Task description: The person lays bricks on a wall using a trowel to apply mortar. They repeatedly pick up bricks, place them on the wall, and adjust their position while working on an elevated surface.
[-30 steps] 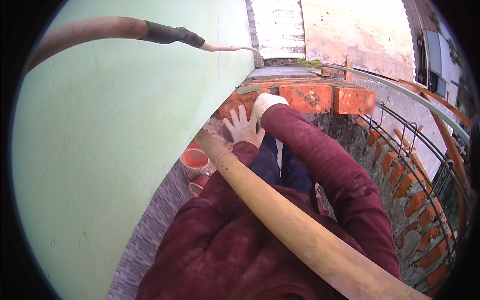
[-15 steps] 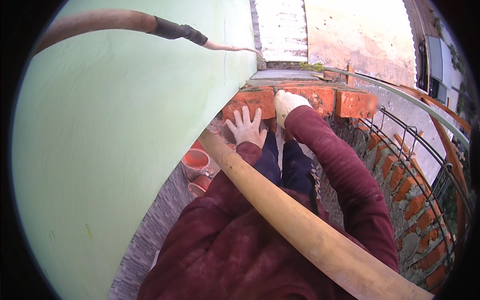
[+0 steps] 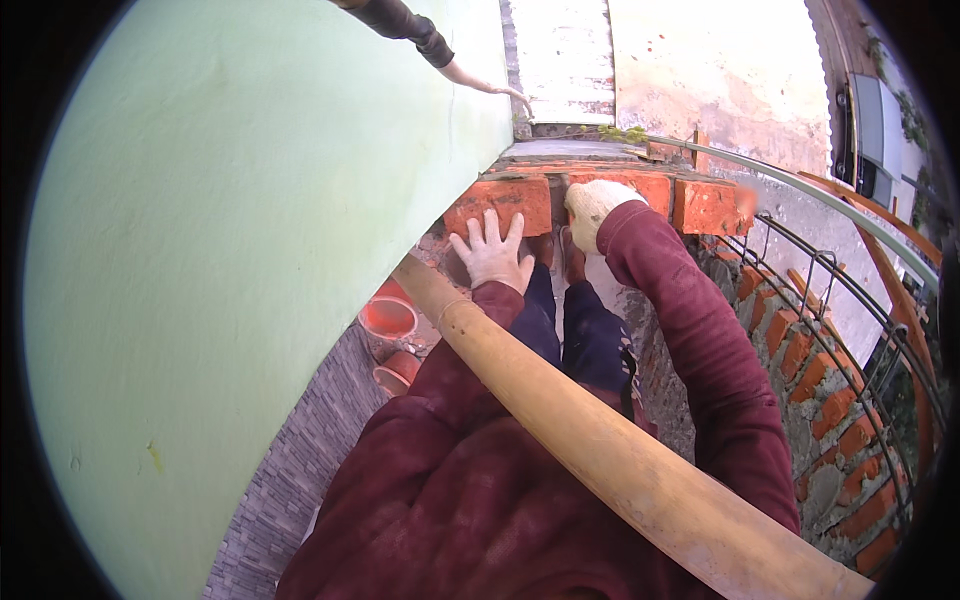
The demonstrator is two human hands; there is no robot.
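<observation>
My left hand [image 3: 491, 254], pale-gloved with fingers spread, presses flat against the near face of an orange-red brick [image 3: 520, 196] at the left end of the top course, beside the green wall. My right hand [image 3: 597, 208], in a whitish knit glove, is closed at the joint between that brick and the middle brick [image 3: 650, 187]. What its fingers hold, if anything, is hidden. Further right another brick [image 3: 708, 208] ends the row. Dark mortar [image 3: 558, 192] shows in the gap between the left and middle bricks.
A thick bamboo pole [image 3: 600, 440] crosses diagonally before my body. Red buckets [image 3: 389, 316] stand below at left, by the green wall [image 3: 220, 260]. A steel rebar cage [image 3: 822, 275] runs along the brick wall [image 3: 835, 410] at right. A pole wrapped in black [image 3: 405, 25] hangs at the top.
My right hand has moved a little to the right and nearer to me, baring the mortar gap. My left hand stays on its brick. The black-wrapped pole has shifted up and right.
</observation>
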